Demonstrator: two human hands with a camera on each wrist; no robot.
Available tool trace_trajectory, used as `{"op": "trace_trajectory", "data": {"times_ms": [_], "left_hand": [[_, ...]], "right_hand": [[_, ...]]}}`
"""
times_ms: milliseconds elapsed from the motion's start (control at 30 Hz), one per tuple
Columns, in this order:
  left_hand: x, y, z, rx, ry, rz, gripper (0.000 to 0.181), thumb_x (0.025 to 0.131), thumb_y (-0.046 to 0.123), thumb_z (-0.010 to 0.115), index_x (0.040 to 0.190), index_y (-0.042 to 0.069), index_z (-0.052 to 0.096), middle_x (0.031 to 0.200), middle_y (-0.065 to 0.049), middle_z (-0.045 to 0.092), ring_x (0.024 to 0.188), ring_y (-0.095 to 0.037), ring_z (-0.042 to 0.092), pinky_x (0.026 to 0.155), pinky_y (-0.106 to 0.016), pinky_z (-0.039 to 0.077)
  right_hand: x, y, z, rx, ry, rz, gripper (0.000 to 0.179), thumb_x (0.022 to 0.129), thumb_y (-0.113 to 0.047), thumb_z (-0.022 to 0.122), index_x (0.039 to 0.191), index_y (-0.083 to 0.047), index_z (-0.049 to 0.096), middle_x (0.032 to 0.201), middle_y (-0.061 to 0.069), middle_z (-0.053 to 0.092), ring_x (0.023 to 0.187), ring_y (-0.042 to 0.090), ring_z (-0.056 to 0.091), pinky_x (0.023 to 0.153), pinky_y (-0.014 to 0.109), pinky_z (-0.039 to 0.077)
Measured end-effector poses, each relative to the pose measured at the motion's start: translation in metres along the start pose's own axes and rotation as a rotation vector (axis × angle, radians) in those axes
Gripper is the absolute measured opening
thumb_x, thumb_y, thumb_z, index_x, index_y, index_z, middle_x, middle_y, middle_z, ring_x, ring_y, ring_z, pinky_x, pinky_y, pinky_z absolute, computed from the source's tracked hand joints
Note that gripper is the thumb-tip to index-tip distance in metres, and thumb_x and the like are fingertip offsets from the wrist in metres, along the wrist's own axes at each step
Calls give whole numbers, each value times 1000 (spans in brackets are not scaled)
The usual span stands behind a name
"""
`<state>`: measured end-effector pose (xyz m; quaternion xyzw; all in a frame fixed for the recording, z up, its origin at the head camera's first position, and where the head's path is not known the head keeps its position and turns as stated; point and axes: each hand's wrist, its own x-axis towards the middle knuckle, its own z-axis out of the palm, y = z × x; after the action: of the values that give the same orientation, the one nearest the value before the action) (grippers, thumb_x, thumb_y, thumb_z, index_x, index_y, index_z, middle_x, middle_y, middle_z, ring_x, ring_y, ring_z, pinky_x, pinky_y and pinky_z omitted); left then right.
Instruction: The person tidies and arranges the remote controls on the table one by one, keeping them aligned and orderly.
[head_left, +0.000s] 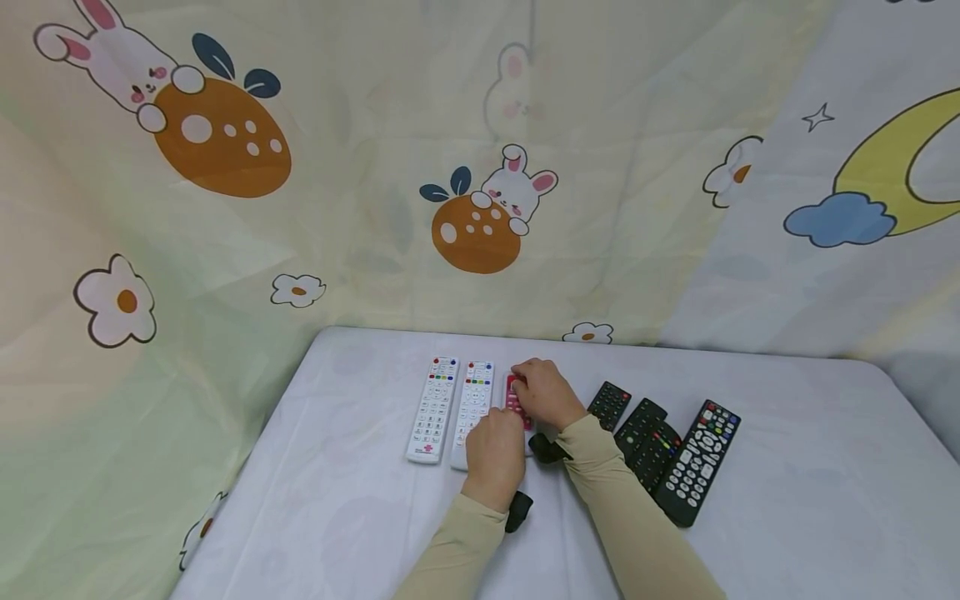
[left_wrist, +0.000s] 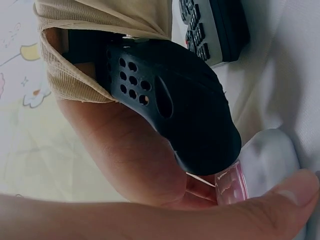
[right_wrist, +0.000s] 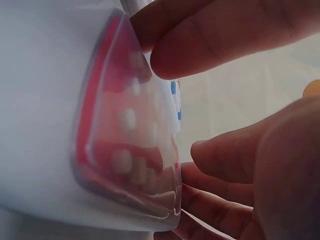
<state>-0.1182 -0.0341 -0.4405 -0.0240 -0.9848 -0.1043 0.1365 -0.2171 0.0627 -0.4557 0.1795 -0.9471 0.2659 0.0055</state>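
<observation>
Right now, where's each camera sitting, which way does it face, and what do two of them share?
Head: on the person's head, facing forward and down at the table; left hand, right hand and sleeves show.
Left wrist: on that wrist, facing the black device at the right hand's wrist; a near digit crosses the bottom.
Right wrist: on that wrist, facing the red-panelled remote up close; fingers show, but whose I can't tell.
Shared: head and right wrist both show that remote.

bright head view, dim wrist views, right blurred
</observation>
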Motion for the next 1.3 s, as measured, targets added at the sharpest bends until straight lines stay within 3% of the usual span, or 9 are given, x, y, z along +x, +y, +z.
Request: {"op": "trace_trajectory", "data": {"times_ms": [167,267,500,700,1133,1300], "left_hand": [[-1,2,0,8,24,21,8,86,2,70,78,0,71,73,-11,60,64,-27,64,52,-41,51],[-1,2,-2,13,34,48,3,87,3,72,87,0,73,78,-12,61,69,-27,63,55,-41,52],[0,1,-5,-5,57,121,25,84,6,77,107,-1,70,89,-15,65,78,-28,64,61,-41,53],[2,0,-6,-42,27,133,52,66,17,93,109,0,69,94,-14,65,84,-30,64,67,-42,54],[4,4,-10,-115,-83,109,64,64,21,97,118,2,68,108,-15,66,95,-30,63,76,-43,55],[4,6,-9,-155,-111,119,65,63,21,98,118,2,69,110,-14,68,95,-30,64,78,-42,55]], "right_hand": [[-1,2,0,25,4,2,33,97,-11,59,124,6,67,124,22,65,119,40,58,106,50,42],[-3,2,-1,38,10,8,33,96,-11,59,124,5,67,126,22,65,121,40,57,107,50,41],[-11,-1,-10,30,30,47,33,97,-14,60,126,2,67,131,21,62,124,41,54,108,51,40],[-19,-1,-21,6,48,43,33,99,-14,58,127,3,65,132,22,61,126,42,52,109,53,38],[-36,14,-41,45,97,35,35,99,-13,58,128,5,63,134,24,59,129,43,51,110,55,36],[-42,21,-48,82,105,75,37,101,-15,57,132,4,61,138,25,56,132,44,47,110,57,35]]}}
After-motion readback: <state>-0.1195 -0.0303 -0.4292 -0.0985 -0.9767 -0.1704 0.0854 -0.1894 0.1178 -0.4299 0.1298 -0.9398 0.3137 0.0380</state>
